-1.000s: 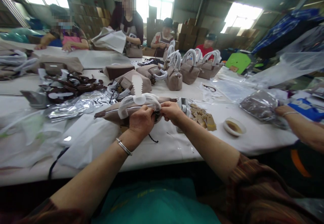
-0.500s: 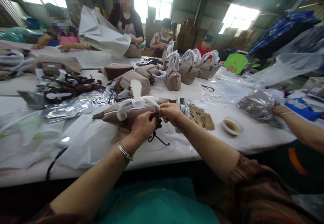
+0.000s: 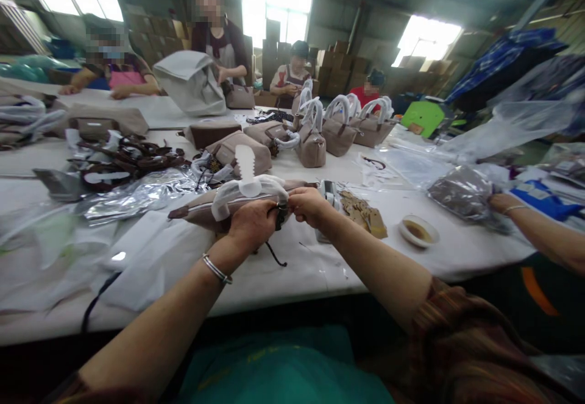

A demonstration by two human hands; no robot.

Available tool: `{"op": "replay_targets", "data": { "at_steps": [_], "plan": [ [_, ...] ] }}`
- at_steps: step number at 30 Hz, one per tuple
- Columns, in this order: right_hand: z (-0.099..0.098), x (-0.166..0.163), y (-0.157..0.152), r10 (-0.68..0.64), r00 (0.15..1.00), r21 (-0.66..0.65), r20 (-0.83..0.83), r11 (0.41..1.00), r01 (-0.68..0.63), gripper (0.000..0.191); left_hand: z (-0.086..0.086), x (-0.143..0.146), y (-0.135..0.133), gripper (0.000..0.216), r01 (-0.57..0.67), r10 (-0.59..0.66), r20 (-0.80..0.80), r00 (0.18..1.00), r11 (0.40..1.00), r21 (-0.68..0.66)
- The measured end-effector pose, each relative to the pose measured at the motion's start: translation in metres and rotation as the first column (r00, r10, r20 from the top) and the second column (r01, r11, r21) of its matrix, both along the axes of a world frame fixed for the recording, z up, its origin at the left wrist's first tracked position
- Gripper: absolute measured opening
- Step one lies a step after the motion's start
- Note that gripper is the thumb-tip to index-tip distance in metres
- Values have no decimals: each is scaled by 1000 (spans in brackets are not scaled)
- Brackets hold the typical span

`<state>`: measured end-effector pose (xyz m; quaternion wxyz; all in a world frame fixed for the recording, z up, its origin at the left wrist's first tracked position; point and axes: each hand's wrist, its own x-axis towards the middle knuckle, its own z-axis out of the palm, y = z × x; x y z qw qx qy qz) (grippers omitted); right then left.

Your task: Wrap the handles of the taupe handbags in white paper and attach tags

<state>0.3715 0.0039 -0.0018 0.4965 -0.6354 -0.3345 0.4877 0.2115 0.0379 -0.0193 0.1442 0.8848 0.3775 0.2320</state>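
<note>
White sheeting covers the long work table [image 3: 320,270], smooth and matte under a clutter of soft goods. Near its front edge a taupe handbag [image 3: 201,206] lies on its side, long and flat, its looped handles bound in white foam wrap [image 3: 247,186]. The left hand [image 3: 251,224], a thin silver bangle [image 3: 217,269] at the wrist, curls closed over the bag's near end. The right hand [image 3: 311,206] meets it there, fingertips pinched tight on a dark cord [image 3: 280,215] whose loose tail hangs down onto the sheeting. Just beyond the right hand lie flat brown paper tags [image 3: 365,214] in a fanned heap, and near them a small round white dish [image 3: 417,230]. Crinkled, shiny plastic film [image 3: 137,194] spreads to the left of the bag, with a tangle of glossy brown straps [image 3: 132,154] behind it. Farther back, upright handbags [image 3: 338,133] stand in a row with arched, wrapped handles. At the right, a co-worker's hand [image 3: 500,202] rests on a plastic-bagged bundle [image 3: 461,191].
</note>
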Motion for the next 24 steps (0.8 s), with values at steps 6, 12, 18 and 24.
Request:
{"op": "replay_targets", "data": {
  "at_steps": [6, 12, 18, 24],
  "plan": [
    [1, -10, 4, -41, 997, 9, -68, 999, 41, 10, 3, 3, -17, 29, -55, 57, -59, 997, 998, 37],
    [5, -13, 3, -55, 997, 6, -57, 998, 56, 11, 6, -1, -6, 29, -102, 114, -83, 990, 985, 142],
    [14, -12, 8, -64, 996, -51, -60, 997, 61, 12, 24, -25, -8, 22, -89, 74, 58, 996, 935, 342],
    [20, -6, 20, -47, 993, -79, -105, 996, 39, 13, 45, -93, 6, 54, -194, -125, 412, 902, 737, 648]
  ]
}}
